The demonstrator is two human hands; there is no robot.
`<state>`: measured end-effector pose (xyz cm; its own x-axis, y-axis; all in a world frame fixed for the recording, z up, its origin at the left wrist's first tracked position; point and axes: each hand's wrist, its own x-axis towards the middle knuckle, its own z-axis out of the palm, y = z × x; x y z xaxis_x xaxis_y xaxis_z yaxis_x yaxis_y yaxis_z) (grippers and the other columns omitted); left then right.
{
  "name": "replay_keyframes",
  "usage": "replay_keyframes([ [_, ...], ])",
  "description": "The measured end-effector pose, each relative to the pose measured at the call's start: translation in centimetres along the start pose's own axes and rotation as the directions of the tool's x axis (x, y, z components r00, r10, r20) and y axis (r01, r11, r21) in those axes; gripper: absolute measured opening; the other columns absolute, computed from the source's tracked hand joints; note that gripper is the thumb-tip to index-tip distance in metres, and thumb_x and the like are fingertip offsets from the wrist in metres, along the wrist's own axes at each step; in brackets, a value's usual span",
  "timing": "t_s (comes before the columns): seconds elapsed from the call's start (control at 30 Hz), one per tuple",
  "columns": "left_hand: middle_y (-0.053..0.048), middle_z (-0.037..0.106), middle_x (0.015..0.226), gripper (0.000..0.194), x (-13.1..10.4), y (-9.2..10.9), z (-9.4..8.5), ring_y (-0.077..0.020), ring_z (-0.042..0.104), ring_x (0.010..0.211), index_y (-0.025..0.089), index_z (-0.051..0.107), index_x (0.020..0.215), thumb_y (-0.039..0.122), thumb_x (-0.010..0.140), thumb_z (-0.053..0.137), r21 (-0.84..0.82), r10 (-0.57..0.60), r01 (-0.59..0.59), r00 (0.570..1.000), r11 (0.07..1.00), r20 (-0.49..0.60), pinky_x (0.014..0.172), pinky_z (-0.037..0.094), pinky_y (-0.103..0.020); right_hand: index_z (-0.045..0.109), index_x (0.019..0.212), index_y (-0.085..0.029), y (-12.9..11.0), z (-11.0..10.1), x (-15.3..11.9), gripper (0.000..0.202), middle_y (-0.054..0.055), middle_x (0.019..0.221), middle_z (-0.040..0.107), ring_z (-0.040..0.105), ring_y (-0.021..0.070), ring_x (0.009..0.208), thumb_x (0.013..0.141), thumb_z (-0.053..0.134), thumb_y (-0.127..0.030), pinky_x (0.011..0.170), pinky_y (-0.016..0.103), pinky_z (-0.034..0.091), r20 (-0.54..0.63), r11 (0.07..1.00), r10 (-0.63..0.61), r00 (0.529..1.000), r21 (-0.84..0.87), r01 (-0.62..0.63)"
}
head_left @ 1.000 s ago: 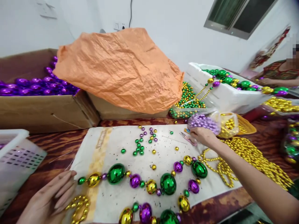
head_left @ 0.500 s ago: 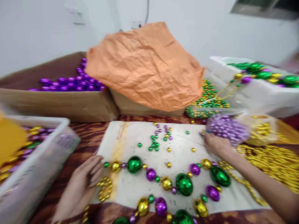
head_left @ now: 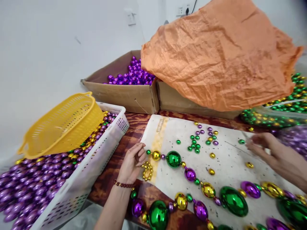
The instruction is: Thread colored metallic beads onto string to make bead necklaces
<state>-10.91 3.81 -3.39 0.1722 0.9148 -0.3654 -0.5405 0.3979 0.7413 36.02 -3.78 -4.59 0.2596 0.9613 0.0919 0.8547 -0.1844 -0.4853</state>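
Observation:
My left hand [head_left: 133, 158] is closed in a pinch at the end of a bead garland [head_left: 174, 159], beside its small green end bead. Fine thread ends stick up past the fingertips. The garland carries large and small green, gold and purple beads and runs right across a white cloth [head_left: 165, 172]. A loop of small gold beads [head_left: 147, 171] hangs below the left fingers. My right hand [head_left: 275, 150] is over the cloth's right side, fingers curled together near a loose green bead [head_left: 241, 141]; what they hold is not clear. A thin dark line [head_left: 236, 147] lies left of it.
Loose small beads [head_left: 195, 142] lie mid-cloth. A white basket [head_left: 96, 159] of mostly purple beads, topped by a yellow basket [head_left: 67, 123], is at left. Behind are a cardboard box [head_left: 120, 95] of purple beads and an orange sheet [head_left: 216, 57]. A patterned table [head_left: 110, 159] lies underneath.
My view has turned left, so everything sits farther right and the yellow basket shows fully. My left hand keeps its pinch. My right hand has come slightly nearer the loose green bead.

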Motion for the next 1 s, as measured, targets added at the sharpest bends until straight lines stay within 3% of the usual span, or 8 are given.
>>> replay_keyframes([
  [0.1,0.008,0.031,0.058,0.016,-0.1,0.2,0.2,-0.0012,0.031,0.042,0.013,0.055,0.079,0.022,0.08,0.067,0.001,-0.012,0.012,1.0,1.0,-0.01,0.033,0.019,-0.011,0.045,0.129,-0.028,-7.0,2.0,2.4,0.058,0.015,0.098,0.068,0.064,0.0236,0.078,0.082,0.052,-0.062,0.067,0.037,0.046,0.166,0.964,-0.23,0.959,0.173,0.201],
  [0.2,0.008,0.033,0.058,0.017,-0.2,0.3,0.4,-0.0012,0.032,0.042,0.013,0.056,0.08,0.023,0.079,0.069,0.009,-0.017,0.017,1.0,1.0,-0.022,0.033,0.019,-0.011,0.059,0.11,-0.025,-13.6,4.4,4.3,0.03,0.009,0.105,0.066,0.063,0.0209,0.09,0.093,0.044,-0.044,0.077,0.031,0.046,0.292,0.876,-0.481,0.827,0.161,0.454],
  [0.33,0.007,0.034,0.058,0.018,-0.2,0.2,0.4,-0.0016,0.032,0.043,0.013,0.056,0.08,0.024,0.078,0.07,0.017,-0.006,0.007,1.0,1.0,-0.026,0.033,0.018,-0.011,0.059,0.106,-0.022,-20.7,8.0,5.6,0.022,0.006,0.102,0.067,0.064,0.0216,0.088,0.094,0.045,-0.033,0.069,0.029,0.043,0.379,0.787,-0.569,0.729,-0.004,0.617],
  [0.47,0.007,0.034,0.058,0.017,-0.2,0.2,0.3,-0.0016,0.032,0.043,0.012,0.057,0.081,0.025,0.08,0.068,0.047,0.0,0.001,1.0,0.999,-0.03,0.033,0.017,-0.012,0.059,0.102,-0.019,-24.9,11.1,6.0,0.02,0.009,0.102,0.067,0.066,0.0248,0.089,0.093,0.045,-0.03,0.068,0.03,0.045,0.413,0.729,-0.601,0.685,-0.068,0.681],
  [0.63,0.007,0.034,0.059,0.019,-0.3,0.4,0.2,-0.0013,0.032,0.043,0.013,0.057,0.081,0.027,0.079,0.069,0.052,-0.003,0.004,0.999,0.999,-0.032,0.034,0.017,-0.012,0.061,0.103,-0.015,-26.7,13.5,5.8,0.022,0.013,0.102,0.068,0.066,0.0261,0.088,0.095,0.043,-0.026,0.071,0.031,0.047,0.424,0.715,-0.612,0.668,-0.063,0.696],
  [0.8,0.008,0.034,0.057,0.019,-0.4,0.3,0.1,-0.0014,0.032,0.042,0.014,0.057,0.082,0.027,0.078,0.069,0.063,-0.019,0.021,0.999,0.998,-0.027,0.034,0.016,-0.012,0.065,0.096,-0.015,-27.7,14.7,6.2,0.024,0.012,0.098,0.069,0.067,0.0245,0.086,0.095,0.042,-0.024,0.071,0.029,0.046,0.415,0.738,-0.598,0.686,-0.049,0.673],
  [0.9,0.008,0.035,0.056,0.019,-0.6,0.3,-0.1,-0.0017,0.032,0.042,0.014,0.057,0.082,0.027,0.078,0.07,0.067,-0.019,0.021,0.999,0.997,-0.031,0.034,0.016,-0.012,0.065,0.094,-0.016,-26.7,13.5,6.9,0.026,0.012,0.098,0.07,0.067,0.0238,0.088,0.096,0.041,-0.025,0.072,0.028,0.045,0.368,0.793,-0.546,0.753,-0.063,0.606],
  [1.0,0.006,0.041,0.059,0.019,-0.9,0.4,-0.4,-0.0023,0.037,0.043,0.014,0.059,0.083,0.028,0.077,0.071,0.102,-0.001,0.006,0.999,0.995,-0.043,0.034,0.02,-0.011,0.063,0.102,-0.015,-21.9,10.1,7.0,0.03,0.012,0.102,0.069,0.065,0.0241,0.095,0.098,0.036,-0.028,0.077,0.028,0.044,0.28,0.867,-0.435,0.856,-0.124,0.482],
])
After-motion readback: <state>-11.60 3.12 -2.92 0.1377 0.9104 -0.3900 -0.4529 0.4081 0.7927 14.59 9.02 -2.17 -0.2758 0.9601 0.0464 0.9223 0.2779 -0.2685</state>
